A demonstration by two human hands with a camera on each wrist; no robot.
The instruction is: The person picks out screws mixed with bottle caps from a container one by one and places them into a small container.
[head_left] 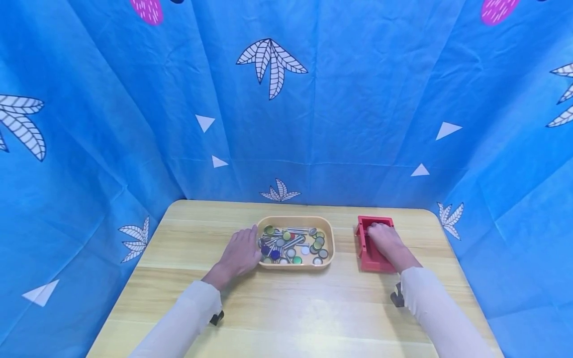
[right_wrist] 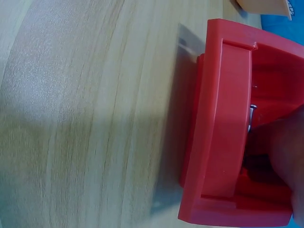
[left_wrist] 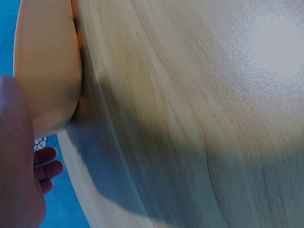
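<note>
Rests left hand [head_left: 240, 252], loosely extended, against left end of cream tray [head_left: 295, 267] of screws [head_left: 293, 242] and round caps [head_left: 317, 245], near table's [head_left: 291, 313] far edge. Dips right hand [head_left: 387, 240] beside single screw [right_wrist: 251, 117] in red bin [head_left: 378, 265] toward far right corner; cannot tell its grip.

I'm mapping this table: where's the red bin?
In the head view, the red bin is right of the cream tray, on the table, with the right hand inside.

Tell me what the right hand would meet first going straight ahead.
The right hand would likely meet the inside of the red bin, far or left side; depth is unclear.
</note>
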